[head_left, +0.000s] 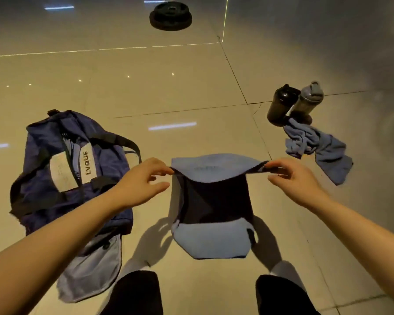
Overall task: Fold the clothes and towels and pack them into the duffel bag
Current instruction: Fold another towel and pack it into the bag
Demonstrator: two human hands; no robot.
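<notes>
1. Two corners of a blue towel (212, 169) are pinched by the left hand (143, 180) and right hand (291, 178), fingers clamped; its lower half is lost in shadow above the floor (168, 92).
2. "LVQUE" is read on the duffel bag (62, 169), lying left.

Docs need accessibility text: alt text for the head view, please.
Seen from above, a person's left hand and right hand pinch the top corners of a blue towel, holding it mid-fold over a tiled floor. A navy duffel bag lies left; a crumpled blue towel and two shaker bottles lie right.
</notes>
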